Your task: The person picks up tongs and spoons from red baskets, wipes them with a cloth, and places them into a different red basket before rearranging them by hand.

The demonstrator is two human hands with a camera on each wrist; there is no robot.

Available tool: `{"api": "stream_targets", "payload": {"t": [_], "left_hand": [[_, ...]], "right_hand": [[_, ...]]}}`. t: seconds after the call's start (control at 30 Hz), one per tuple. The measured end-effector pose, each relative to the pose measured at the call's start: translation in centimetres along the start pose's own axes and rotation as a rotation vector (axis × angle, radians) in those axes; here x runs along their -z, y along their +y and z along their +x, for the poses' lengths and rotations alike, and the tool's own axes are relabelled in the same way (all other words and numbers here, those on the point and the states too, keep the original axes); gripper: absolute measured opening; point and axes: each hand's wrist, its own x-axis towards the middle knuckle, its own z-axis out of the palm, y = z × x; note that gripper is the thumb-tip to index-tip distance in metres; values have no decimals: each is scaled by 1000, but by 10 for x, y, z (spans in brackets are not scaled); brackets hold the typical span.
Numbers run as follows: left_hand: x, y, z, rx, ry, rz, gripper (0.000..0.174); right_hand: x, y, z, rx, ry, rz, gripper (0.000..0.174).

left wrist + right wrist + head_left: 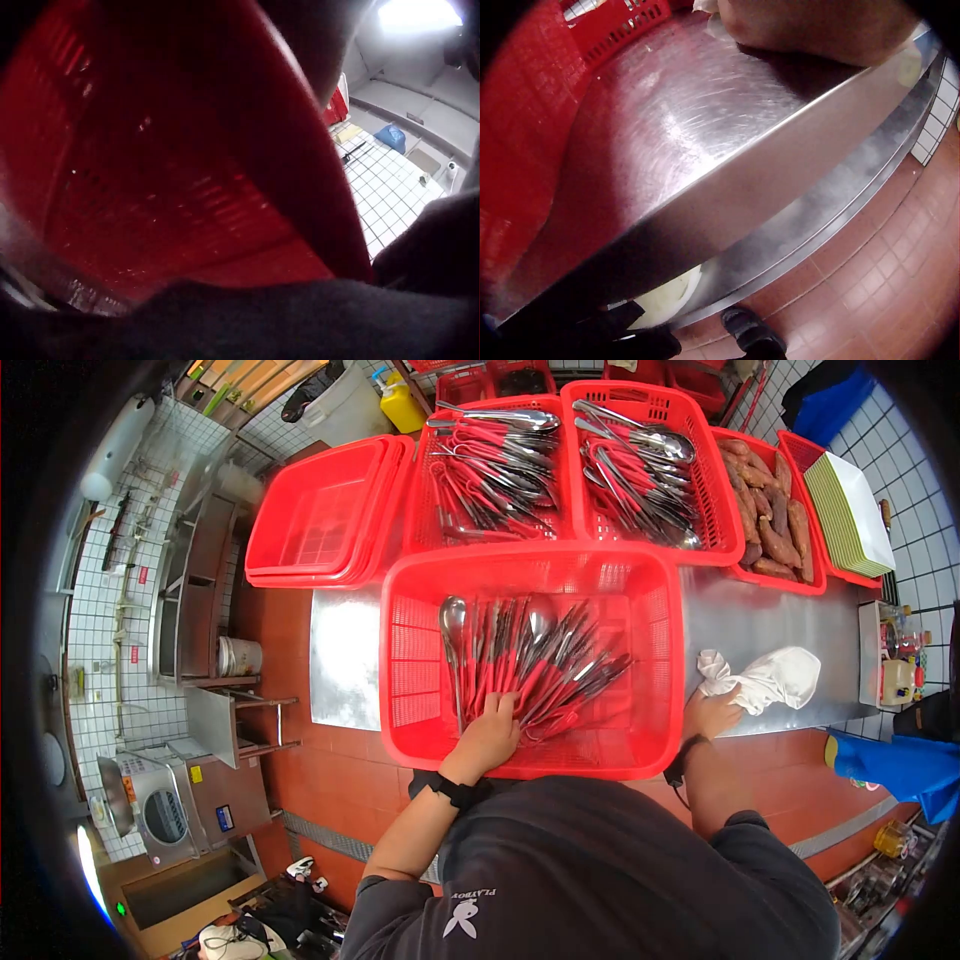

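Observation:
My left hand (488,735) reaches over the near rim of a large red basket (405,705). Its bent fingers grip at the handle ends of red-handled tongs (520,660), fingertips hidden among them. The tongs lie fanned out with metal ends away from me, metal spoons (453,622) among them. In the left wrist view, the red basket wall (150,187) fills much of the picture, dark and blurred. Right of the basket, my right hand (712,712) holds a bunched white cloth (785,678) on the steel table. The right wrist view shows that hand (817,26) at the top.
Two red baskets of tongs and spoons (500,470) (640,470) stand behind. Stacked red trays (320,510) sit at left, a basket of sweet potatoes (770,510) at right beside stacked green-and-white trays (850,510). The steel table's front edge (727,161) lies near me.

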Motion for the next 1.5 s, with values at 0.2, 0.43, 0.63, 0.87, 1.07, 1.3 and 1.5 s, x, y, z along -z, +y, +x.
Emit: {"api": "stream_targets", "payload": {"t": [0.2,0.43,0.63,0.87,1.07,1.3,1.5], "left_hand": [[-5,0,2,38,-22,70,48],[-1,5,3,116,-95,50,48],[-4,3,2,82,-70,76,47],[-3,6,1,97,-71,92,48],[-4,5,1,102,-67,92,49],[-4,4,2,94,-65,92,49],[-9,-2,3,95,-61,83,50]], "right_hand": [[-5,4,0,-35,-37,-2,75],[-4,4,0,-36,-48,18,78],[-8,7,-1,-9,-10,13,77],[-5,6,-1,1,8,29,75],[-8,9,-2,-14,-30,17,74],[-1,5,-2,-36,-60,21,74],[-2,5,-2,-20,-41,10,75]]}}
